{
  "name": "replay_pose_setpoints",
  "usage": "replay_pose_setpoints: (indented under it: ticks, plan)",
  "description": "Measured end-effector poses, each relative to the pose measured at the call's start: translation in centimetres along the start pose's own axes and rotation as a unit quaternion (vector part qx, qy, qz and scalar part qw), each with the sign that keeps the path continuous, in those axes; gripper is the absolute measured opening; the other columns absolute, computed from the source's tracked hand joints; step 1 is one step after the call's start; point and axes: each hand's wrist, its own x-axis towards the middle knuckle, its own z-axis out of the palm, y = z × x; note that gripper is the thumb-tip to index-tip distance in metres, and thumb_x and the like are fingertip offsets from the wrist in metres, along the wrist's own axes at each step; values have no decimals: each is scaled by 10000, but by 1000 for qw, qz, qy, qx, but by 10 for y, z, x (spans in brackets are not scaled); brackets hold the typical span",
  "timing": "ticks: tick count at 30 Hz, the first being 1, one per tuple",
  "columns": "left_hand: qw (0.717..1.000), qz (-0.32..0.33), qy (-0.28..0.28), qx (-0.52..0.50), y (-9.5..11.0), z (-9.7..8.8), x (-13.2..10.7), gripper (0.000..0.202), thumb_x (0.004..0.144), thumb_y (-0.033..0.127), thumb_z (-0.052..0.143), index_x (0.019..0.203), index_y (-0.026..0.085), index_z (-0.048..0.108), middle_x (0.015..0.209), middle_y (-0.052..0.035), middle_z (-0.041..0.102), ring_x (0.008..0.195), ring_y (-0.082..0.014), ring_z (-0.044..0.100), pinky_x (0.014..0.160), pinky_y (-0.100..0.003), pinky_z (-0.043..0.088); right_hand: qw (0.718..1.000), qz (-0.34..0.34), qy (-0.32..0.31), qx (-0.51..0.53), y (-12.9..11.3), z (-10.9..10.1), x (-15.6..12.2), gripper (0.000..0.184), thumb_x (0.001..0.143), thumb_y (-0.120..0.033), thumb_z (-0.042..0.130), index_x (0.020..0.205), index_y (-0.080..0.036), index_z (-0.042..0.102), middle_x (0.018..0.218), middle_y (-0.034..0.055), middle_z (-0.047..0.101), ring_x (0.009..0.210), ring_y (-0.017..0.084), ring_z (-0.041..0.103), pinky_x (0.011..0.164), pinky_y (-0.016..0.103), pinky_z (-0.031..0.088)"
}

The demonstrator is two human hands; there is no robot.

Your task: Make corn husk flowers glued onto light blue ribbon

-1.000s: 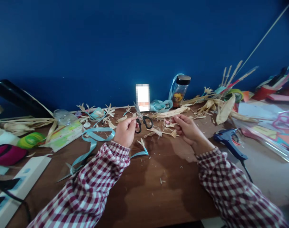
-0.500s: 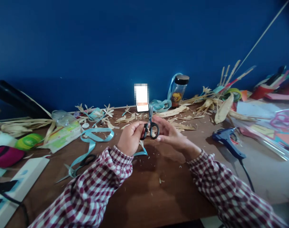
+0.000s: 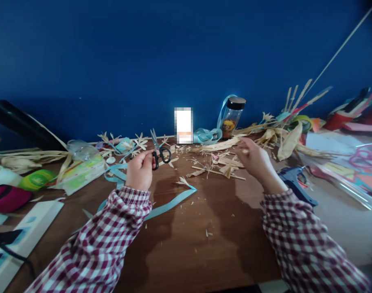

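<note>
My left hand grips small black-handled scissors by one handle loop, the blades pointing up and slightly apart. Over the dried husk strips on the right is my right hand. Its fingers are curled together, and what lies between them, if anything, I cannot make out. Between the two hands, on the brown tabletop, lies a small husk flower joined to a light blue ribbon, which runs under my left sleeve. Husk scraps and thin sticks are scattered beyond it.
A blue glue gun lies beside my right forearm. At the back stand a black-capped jar and a bright, pixelated rectangle. A white power strip is at left. Several husk flowers lie along the wall.
My left hand has moved left with the scissors. My right hand has left the scissors and moved right to the husk strips, its fingers curling. The husk flower and ribbon are now uncovered.
</note>
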Motion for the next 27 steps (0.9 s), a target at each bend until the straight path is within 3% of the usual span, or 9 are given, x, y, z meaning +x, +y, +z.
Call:
replay_pose_setpoints:
  ticks: [2,4,7,10,16,20,23,25,27]
  plan:
    - [1000,-10,-29,-5,4,2,-6,312,806,357,499,921,147,699,602,-11,602,527,-134,526,513,-238,429,981,-38,-33,-187,1,-5,-3,508,748,-397,615,1220,-234,523,1051,120,636,721,238,608,596,326,418]
    - [998,-25,-51,-1,11,4,-12,319,809,356,498,940,141,693,610,-16,610,532,-137,531,522,-246,439,959,-34,-43,-278,-1,-10,-5,420,792,-375,562,1187,-232,566,986,127,670,755,274,624,616,346,423]
    - [998,-34,-49,2,17,8,-19,317,808,345,501,947,127,685,642,-32,634,566,-151,551,535,-256,452,969,-31,10,-244,-5,-17,-2,313,879,-375,425,1030,-216,648,820,96,692,737,253,632,639,340,437]
    - [999,-21,-48,-4,15,10,-24,306,814,341,502,940,128,682,631,-30,629,573,-154,553,537,-253,442,975,-38,106,-193,-7,-23,1,366,888,-405,407,1119,-189,590,977,118,660,787,236,621,672,347,448]
    - [996,-42,-58,-45,6,16,-33,246,808,277,518,917,142,692,528,26,537,503,-115,479,515,-222,397,946,69,51,-314,-10,-34,1,395,832,-498,464,864,-166,675,815,135,661,767,289,613,641,389,437]
    - [990,-75,-61,-106,1,19,-38,237,774,306,583,906,143,693,564,21,557,523,-108,483,512,-215,399,967,-40,91,-234,-12,-31,0,536,790,-413,574,1265,-184,476,1231,168,533,882,260,601,687,370,455]
    - [962,-145,-56,-224,-1,20,-48,311,711,387,663,913,151,684,678,-4,618,565,-107,519,528,-219,435,983,-106,-56,-136,-19,-16,-6,351,833,-356,541,1130,-171,575,1088,124,620,813,217,619,679,333,466]
    - [929,-216,-63,-293,0,21,-58,341,652,407,717,884,160,680,700,-7,635,566,-104,532,529,-223,455,950,-154,-267,-52,-25,-2,-12,225,850,-332,535,982,-180,638,876,58,681,728,174,622,660,284,463]
    - [900,-268,-80,-333,2,21,-69,337,620,382,752,865,163,678,716,-13,653,596,-110,561,547,-225,472,905,-195,-376,-34,-30,14,-21,183,827,-293,583,966,-195,650,862,37,683,725,157,611,655,261,444]
